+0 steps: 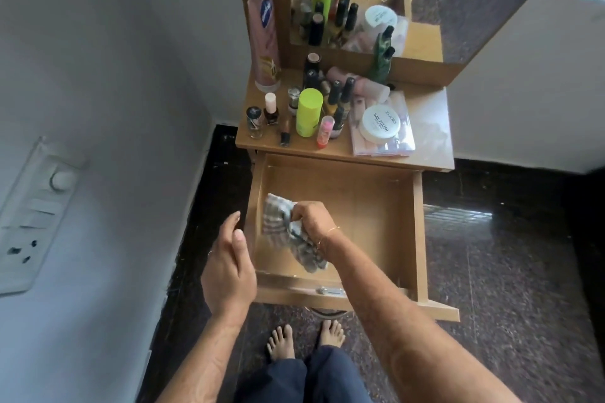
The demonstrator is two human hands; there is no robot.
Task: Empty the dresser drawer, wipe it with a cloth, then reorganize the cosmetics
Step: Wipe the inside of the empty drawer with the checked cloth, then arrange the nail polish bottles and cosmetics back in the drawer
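We are wiping the emptied wooden drawer [360, 206]: our right hand [311, 217] is gripping the striped grey cloth [284, 232] inside it, left hand [229, 268] released beside; next, probably restocking the cosmetics.

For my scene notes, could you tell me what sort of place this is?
Probably a bedroom or dressing corner at home: a small wooden dresser with a mirror, nail polish bottles crowding its top, and a wall switchboard beside it.
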